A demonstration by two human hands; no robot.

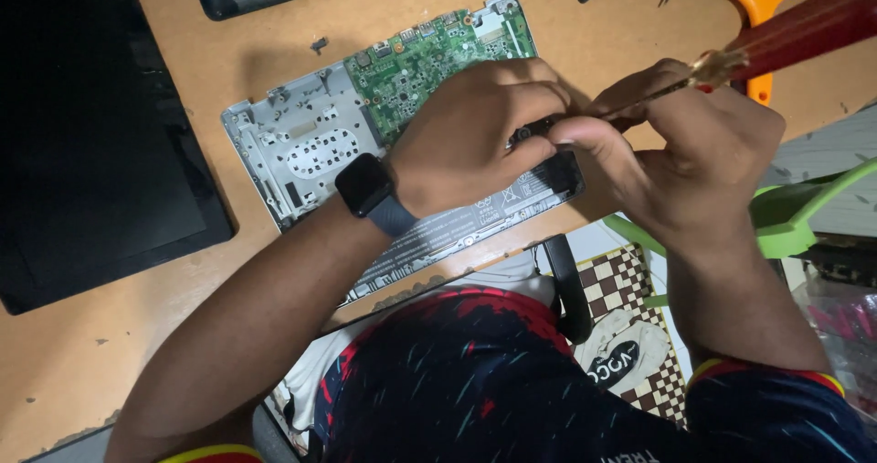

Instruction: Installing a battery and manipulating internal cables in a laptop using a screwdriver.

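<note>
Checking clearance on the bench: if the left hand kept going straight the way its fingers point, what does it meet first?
The left hand points rightward at the right hand; their fingertips already meet over the small black part on the open laptop base. So it meets the right hand, which holds the screwdriver.

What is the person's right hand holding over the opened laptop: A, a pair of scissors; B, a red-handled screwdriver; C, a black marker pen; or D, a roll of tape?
B: the right hand grips a screwdriver with a dark red handle, its metal shaft angled down toward the opened laptop base, while the left hand presses on the base beside it.
</note>
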